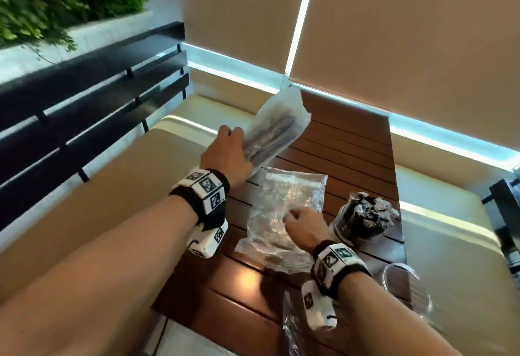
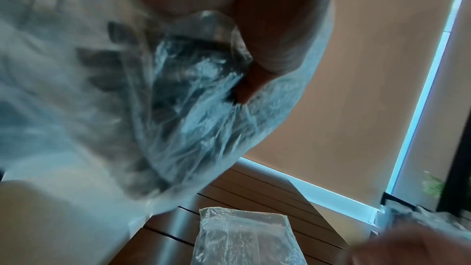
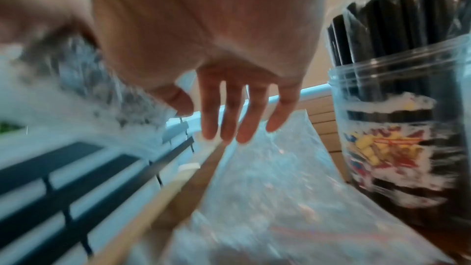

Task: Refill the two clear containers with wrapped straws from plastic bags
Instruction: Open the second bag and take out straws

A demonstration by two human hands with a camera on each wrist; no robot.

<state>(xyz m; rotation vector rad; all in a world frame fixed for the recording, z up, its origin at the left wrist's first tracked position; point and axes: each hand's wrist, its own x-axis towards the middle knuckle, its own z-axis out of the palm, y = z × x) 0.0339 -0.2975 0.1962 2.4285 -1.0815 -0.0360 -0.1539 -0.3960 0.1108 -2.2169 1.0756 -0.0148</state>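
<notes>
Left hand [image 1: 229, 155] grips a bag of straws [image 1: 277, 127] by its lower end, long axis slanting up and away over the table [image 1: 351, 141]. Right hand [image 1: 302, 224] hangs released, fingers loose, over a flat bag [image 1: 281, 209]. The filled jar [image 1: 361, 222] stands just right of it; the empty jar [image 1: 405, 279] lies nearest the right wrist.

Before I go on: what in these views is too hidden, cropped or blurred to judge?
- Second clear container: head view, partly behind the right wrist, blurred; contents unclear.
- Straw count in the bag gripped by the left hand: motion blur, crinkled plastic.
- Flat bag under the right hand: glare hides contents.
</notes>
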